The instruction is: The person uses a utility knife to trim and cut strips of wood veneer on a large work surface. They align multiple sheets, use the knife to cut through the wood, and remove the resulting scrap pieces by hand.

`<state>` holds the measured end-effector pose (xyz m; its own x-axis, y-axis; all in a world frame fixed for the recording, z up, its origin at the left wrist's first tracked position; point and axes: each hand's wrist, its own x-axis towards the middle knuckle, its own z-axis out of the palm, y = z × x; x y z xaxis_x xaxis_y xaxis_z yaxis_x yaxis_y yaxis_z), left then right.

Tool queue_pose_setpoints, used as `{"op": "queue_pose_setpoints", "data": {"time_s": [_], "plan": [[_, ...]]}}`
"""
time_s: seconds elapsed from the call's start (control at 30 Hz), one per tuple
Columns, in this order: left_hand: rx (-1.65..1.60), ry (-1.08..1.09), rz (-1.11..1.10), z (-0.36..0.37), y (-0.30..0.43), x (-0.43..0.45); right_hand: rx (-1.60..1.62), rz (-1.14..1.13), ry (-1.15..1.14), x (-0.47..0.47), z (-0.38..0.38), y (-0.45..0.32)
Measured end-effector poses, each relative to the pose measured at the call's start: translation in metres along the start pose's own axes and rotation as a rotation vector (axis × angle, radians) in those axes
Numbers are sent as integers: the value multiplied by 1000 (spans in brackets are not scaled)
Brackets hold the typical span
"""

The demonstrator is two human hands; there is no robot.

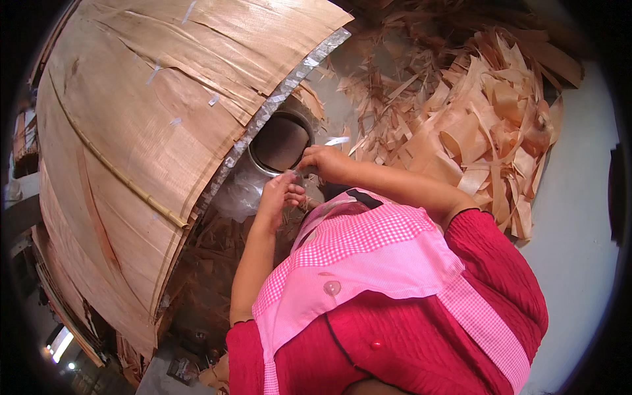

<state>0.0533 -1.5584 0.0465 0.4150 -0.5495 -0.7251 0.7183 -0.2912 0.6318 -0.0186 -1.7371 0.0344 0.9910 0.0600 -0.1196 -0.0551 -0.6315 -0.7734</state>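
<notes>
Over the front rim of a round metal container (300, 114), my two hands meet at the fingertips. My right hand (327, 162) comes from the right, its thumb and fingers pinched together. From below, my left hand (281, 193) reaches up, thumb and forefinger together and the other fingers curled loosely. Between the fingertips shows a small translucent piece (296, 174), too small and blurred to name. Dark brown fills the container's round opening. To the left lies a large stack of thin wood veneer sheets (143, 118), with short strips of whitish tape on the top sheet.
A thin bamboo stick (123, 180) lies across the veneer. Crumpled clear plastic (239, 192) sits beside the container, under the stack's edge. A heap of torn veneer scraps (484, 123) covers the floor at right, before a pale wall or floor surface (572, 237).
</notes>
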Motion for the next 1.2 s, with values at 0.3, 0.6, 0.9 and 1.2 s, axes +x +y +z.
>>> {"op": "queue_pose_setpoints", "data": {"time_s": [0.3, 0.6, 0.9, 1.2], "plan": [[951, 532, 379, 10, 6, 78, 1166, 388, 468, 24, -15, -5], [985, 825, 379, -101, -26, -45, 1246, 432, 329, 48, 47, 16], [451, 797, 263, -206, -80, -175, 1062, 268, -17, 47, 49, -17], [268, 223, 607, 7, 56, -57, 783, 199, -352, 22, -23, -60]]}}
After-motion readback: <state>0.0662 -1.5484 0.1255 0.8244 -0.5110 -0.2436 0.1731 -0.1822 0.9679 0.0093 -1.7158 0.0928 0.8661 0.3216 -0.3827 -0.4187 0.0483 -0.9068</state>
